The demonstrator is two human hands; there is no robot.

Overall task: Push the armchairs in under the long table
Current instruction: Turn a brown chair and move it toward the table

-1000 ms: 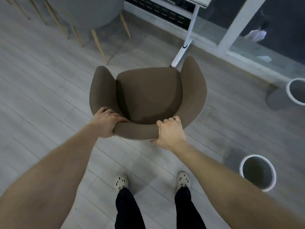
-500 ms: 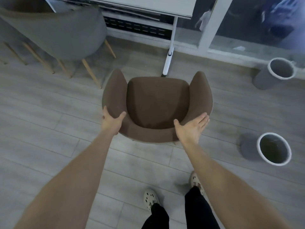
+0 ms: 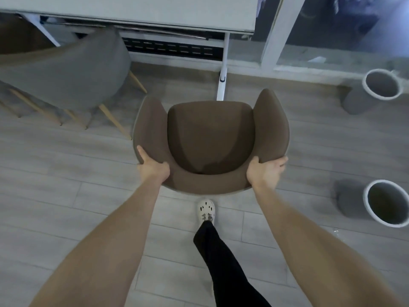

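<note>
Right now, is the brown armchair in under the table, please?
Out: the armchair shows whole, its front short of the table edge.

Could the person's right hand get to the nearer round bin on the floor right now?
Probably yes. The right hand grips the brown armchair at its back corner, and only bare floor lies between it and the nearer bin. It would have to let go and stoop.

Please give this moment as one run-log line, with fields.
stage: brown armchair not yet under long table | left hand: holds backrest left corner | right hand: holds backrest right corner | neighbour: grey armchair left
</note>
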